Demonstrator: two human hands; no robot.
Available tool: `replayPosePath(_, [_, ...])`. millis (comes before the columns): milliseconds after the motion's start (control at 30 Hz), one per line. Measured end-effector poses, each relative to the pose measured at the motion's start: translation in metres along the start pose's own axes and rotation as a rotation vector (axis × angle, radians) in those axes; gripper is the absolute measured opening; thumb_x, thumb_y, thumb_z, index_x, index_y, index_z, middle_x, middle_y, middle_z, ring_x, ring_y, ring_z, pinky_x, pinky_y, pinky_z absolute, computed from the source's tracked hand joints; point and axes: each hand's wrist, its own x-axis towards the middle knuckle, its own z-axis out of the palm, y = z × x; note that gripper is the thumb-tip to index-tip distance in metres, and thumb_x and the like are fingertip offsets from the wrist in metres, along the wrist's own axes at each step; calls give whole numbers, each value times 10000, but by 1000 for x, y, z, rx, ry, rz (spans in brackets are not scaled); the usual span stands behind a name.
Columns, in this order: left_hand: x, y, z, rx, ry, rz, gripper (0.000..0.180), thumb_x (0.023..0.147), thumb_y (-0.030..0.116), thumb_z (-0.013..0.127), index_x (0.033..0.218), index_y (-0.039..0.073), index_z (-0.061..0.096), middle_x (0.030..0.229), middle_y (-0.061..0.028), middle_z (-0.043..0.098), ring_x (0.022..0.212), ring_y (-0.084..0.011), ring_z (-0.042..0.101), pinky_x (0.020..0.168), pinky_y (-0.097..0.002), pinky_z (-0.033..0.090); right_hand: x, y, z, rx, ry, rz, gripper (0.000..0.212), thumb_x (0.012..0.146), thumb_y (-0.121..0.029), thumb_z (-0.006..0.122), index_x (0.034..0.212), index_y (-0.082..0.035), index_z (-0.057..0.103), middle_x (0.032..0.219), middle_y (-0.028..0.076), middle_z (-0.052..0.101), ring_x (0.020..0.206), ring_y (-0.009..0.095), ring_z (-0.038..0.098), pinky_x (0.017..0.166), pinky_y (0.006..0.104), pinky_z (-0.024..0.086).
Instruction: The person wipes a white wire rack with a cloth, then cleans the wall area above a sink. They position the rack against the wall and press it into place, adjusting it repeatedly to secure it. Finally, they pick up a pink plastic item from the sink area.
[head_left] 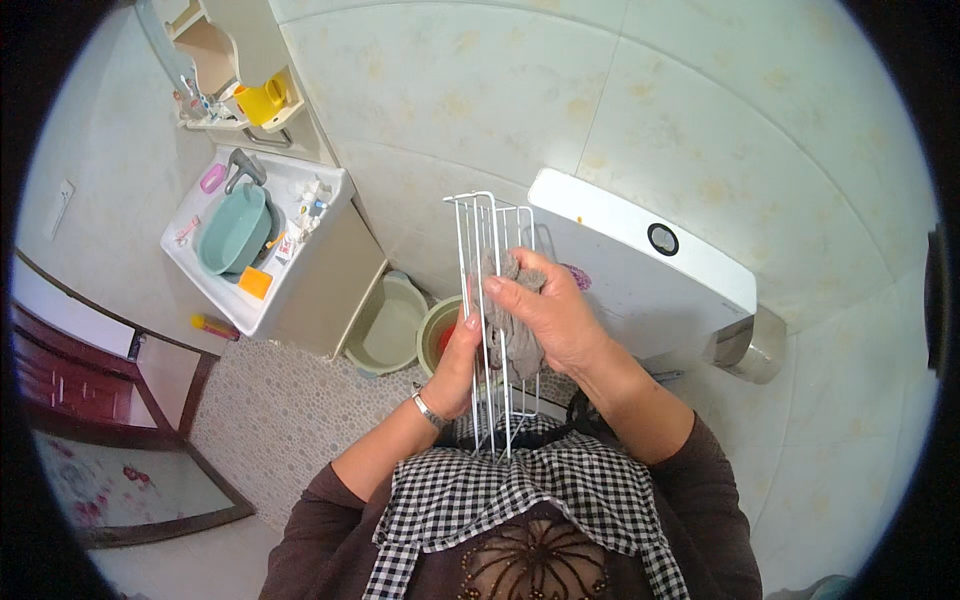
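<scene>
White wire rack (pixel 502 375) is up in front of the apron (pixel 520 490), left hand's (pixel 455 370) fingers gripping its side, right hand (pixel 555 315) clamping a grey rag (pixel 520 345) against the bars. Pale green basin's (pixel 388 330) on the floor beyond.

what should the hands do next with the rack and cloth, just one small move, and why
Probably slide the cloth a little along the rack: the right hand already has it bunched at the wires, and the left hand holds the rack's left side, which should help steady it.
</scene>
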Motion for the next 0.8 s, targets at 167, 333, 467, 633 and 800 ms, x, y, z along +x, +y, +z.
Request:
replayPosePath(167, [-5, -6, -8, -136, 71, -53, 711, 990, 624, 416, 1517, 171, 270, 1272, -70, 505, 1123, -183, 541, 954, -350, 483, -32, 26, -7, -396, -141, 101, 333, 953, -143, 649, 1247, 8, 602, 1021, 28, 665, 912, 79, 601, 820, 260, 522])
replayPosePath(333, [1, -10, -13, -161, 172, -51, 791, 946, 658, 446, 1566, 298, 112, 1017, -33, 520, 819, -119, 532, 692, -297, 508, -66, 45, -17, -500, -402, 324, 231, 968, -190, 639, 1127, -24, 630, 893, 10, 663, 811, 86, 614, 726, 287, 521])
replayPosePath(467, [1, -7, -12, -99, 205, 22, 862, 932, 663, 468, 1599, 307, 54, 987, -23, 531, 802, -112, 530, 668, -288, 512, -78, 54, -31, -845, -621, 179, 275, 931, -292, 665, 983, -30, 602, 716, 122, 621, 633, 189, 603, 614, 358, 494])
replayPosePath(633, [11, 11, -23, -159, 200, 92, 922, 900, 576, 603, 1598, 276, 81, 999, -19, 562, 838, -112, 559, 706, -290, 531, -67, 23, -31, -909, -549, 144, 311, 931, -369, 671, 983, -66, 624, 766, 111, 639, 678, 193, 620, 628, 356, 495])
replayPosePath(800, [16, 14, -23, -77, 78, 102, 936, 884, 584, 605, 1597, 241, 104, 1080, -26, 576, 924, -147, 583, 811, -344, 531, -9, -12, -45, -404, 16, -44, 311, 988, -300, 606, 1095, -9, 636, 893, 44, 661, 782, 101, 610, 679, 275, 515])
